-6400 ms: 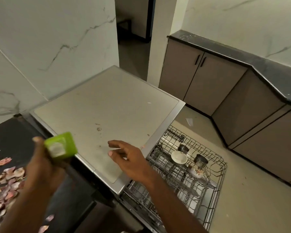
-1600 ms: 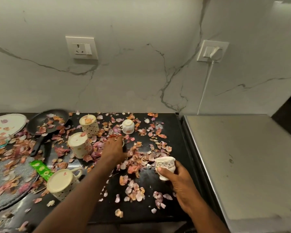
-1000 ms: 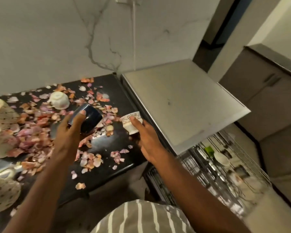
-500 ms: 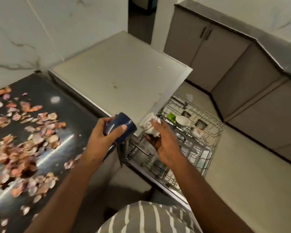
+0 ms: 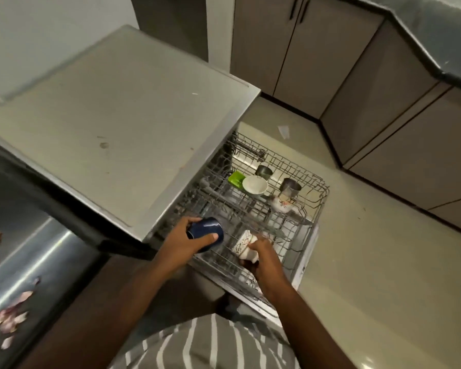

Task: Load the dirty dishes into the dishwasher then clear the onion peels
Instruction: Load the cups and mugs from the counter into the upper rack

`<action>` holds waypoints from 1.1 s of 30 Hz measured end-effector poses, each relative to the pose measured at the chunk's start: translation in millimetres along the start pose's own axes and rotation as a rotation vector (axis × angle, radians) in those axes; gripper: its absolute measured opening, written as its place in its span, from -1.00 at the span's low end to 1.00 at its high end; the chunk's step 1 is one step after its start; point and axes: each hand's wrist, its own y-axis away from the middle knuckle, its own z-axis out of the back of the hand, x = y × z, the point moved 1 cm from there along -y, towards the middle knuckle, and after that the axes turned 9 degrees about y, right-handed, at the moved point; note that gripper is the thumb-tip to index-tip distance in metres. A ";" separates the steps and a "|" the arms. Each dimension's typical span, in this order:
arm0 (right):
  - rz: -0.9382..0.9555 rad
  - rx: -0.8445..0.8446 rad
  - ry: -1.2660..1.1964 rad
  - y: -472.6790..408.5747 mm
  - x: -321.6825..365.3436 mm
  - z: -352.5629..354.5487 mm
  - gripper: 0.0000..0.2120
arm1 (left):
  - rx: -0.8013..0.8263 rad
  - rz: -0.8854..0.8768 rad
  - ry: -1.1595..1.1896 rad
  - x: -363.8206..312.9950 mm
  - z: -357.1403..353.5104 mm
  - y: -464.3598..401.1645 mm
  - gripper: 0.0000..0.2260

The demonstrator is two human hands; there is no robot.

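Note:
My left hand [image 5: 181, 242] grips a dark blue cup [image 5: 206, 231], tilted on its side, over the near left part of the pulled-out dishwasher rack [image 5: 318, 206]. Just to the right, my right hand [image 5: 261, 255] holds a small white patterned cup [image 5: 244, 242], also low over the rack's near side. Farther back in the rack sit a green container [image 5: 236, 178], a white bowl [image 5: 254, 185], two steel cups [image 5: 264, 171] and a patterned cup [image 5: 281, 205]. A few onion peels [image 5: 7, 319] lie on the dark counter at the lower left.
The grey dishwasher top [image 5: 117, 123] juts out above the rack on the left. Brown cabinets [image 5: 383, 83] line the far side and right. Beige floor [image 5: 370, 262] spreads to the right of the rack, with a scrap of paper [image 5: 284, 131] on it.
I turned from the counter toward the dishwasher. Both hands came down with the blue cup and the patterned cup from beside the dishwasher top to low over the rack.

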 end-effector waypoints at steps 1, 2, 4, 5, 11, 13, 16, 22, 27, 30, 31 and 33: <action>-0.021 -0.015 0.053 -10.8 -4.6 12.1 -0.78 | -0.008 0.032 -0.008 2.4 -11.5 -8.8 -0.42; -0.047 -0.047 0.098 -22.5 -10.0 24.3 -0.75 | -0.016 0.056 -0.021 5.3 -22.9 -17.7 -0.42; -0.084 -0.126 0.161 -42.2 -20.6 47.7 -0.61 | -0.023 0.095 -0.059 10.1 -41.9 -31.9 -0.42; -0.084 -0.162 0.191 -50.6 -23.3 58.7 -0.56 | -0.020 0.114 -0.082 13.3 -50.6 -38.4 -0.43; 0.041 -0.296 0.529 -101.3 -20.8 99.2 -0.34 | 0.063 0.142 -0.275 16.4 -75.7 -63.0 -0.40; 0.089 -0.307 0.725 -115.2 -14.1 102.0 -0.40 | 0.097 0.129 -0.337 12.9 -75.0 -69.6 -0.38; 0.169 -0.270 1.004 -133.1 -2.5 99.7 -0.45 | 0.110 0.125 -0.364 7.9 -69.9 -77.4 -0.38; 0.197 -0.094 1.389 -182.8 -6.8 93.9 -0.34 | 0.089 0.107 -0.306 4.1 -54.0 -83.2 -0.39; 0.146 -0.073 1.538 -210.3 -23.5 92.0 -0.47 | 0.076 0.122 -0.256 6.3 -45.2 -81.1 -0.40; 0.155 -0.051 1.593 -215.0 -26.1 87.2 -0.33 | 0.070 0.127 -0.237 6.4 -42.4 -79.6 -0.40; 0.165 -0.042 1.602 -215.5 -26.9 87.0 -0.32 | 0.071 0.129 -0.236 6.0 -41.7 -79.5 -0.40; 0.145 -0.057 1.606 -215.9 -27.4 87.0 -0.30 | 0.077 0.123 -0.241 4.4 -41.3 -80.2 -0.39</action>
